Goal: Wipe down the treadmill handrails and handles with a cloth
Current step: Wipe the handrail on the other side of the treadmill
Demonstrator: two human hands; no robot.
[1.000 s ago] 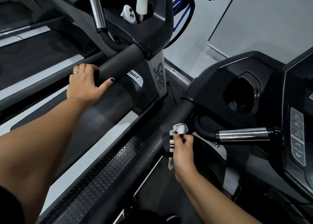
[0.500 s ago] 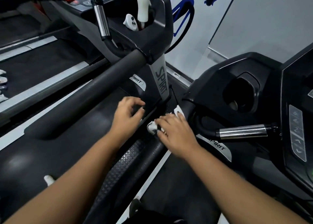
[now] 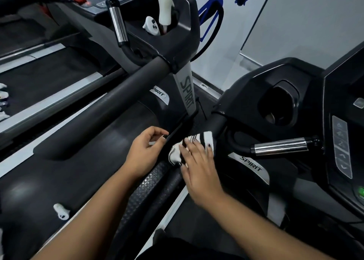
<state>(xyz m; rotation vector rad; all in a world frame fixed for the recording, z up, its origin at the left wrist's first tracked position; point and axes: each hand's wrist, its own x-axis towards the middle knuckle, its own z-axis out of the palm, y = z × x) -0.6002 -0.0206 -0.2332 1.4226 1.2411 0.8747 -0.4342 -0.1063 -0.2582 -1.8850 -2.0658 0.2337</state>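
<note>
Black-and-white striped cloth (image 3: pixel 202 136) sits right on the black foam handrail (image 3: pixel 217 125) of the near treadmill, draped over the bar just below where it meets the console. The right-hand grip (image 3: pixel 199 164) lies on top of it, fingers (image 3: pixel 204 151) laid out nearly straight and pressing the fabric down onto the rail. Cloth pokes out ahead of the fingertips and bunches white to the left, by the thumb. The left-hand grip (image 3: pixel 145 151) hovers just beside it, fingers loosely curled with nothing in them, tips close to the dark edge of the neighbouring treadmill. A chrome pulse handle (image 3: pixel 279 148) juts out to the right of the cloth, apart from it. Up on the other console, a white bottle (image 3: pixel 165 9) stands upright in the pocket.
</note>
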